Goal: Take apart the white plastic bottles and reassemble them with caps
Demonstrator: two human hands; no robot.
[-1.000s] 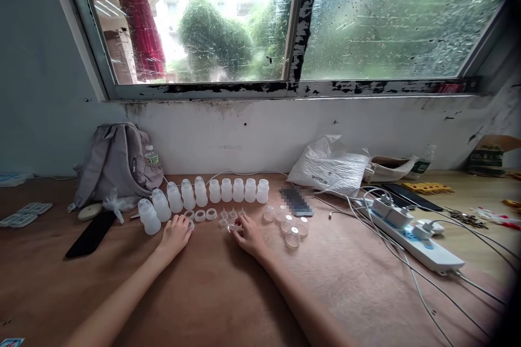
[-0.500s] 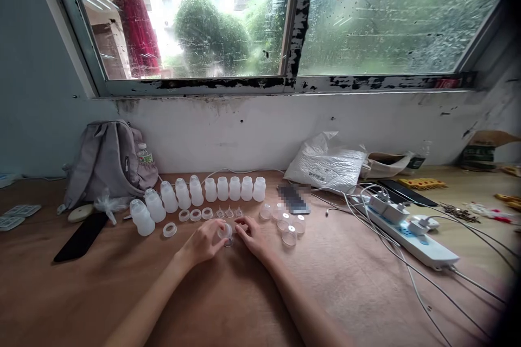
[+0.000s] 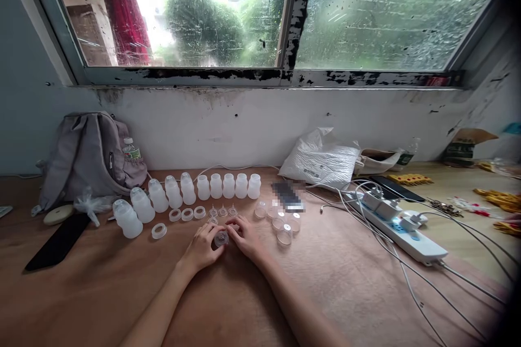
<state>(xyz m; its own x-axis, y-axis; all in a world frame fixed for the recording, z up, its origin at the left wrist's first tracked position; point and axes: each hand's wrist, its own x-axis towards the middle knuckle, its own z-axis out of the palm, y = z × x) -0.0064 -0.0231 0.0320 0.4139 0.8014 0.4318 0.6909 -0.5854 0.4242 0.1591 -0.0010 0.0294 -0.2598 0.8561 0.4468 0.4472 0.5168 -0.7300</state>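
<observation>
Across it comes — since the first frame your left hand has travelled from the white rings to the middle of the table, right up to your right hand. Now you've got a clear round piece between thumb and fingers of that left hand, closed lightly on its edge, low over the wood; whether it touches down, I can't tell. Your right hand sits just beside it, fingers bent and bunched; their tips are too hidden to say if they grip anything.

Watch that hold! It looks like an edge pinch on something smooth, so uneven pressure could tip the piece or squirt it loose, and being round it might roll. Just beyond your fingers stand the small pointed clear pieces, very near — a knuckle pushed forward could topple them, and they look light enough to scatter. Swing left too wide and your forearm might catch the lone ring, then the white bottles behind it. Over on your right, the clear cups are grouped close; a careless elbow could jostle several together.
</observation>
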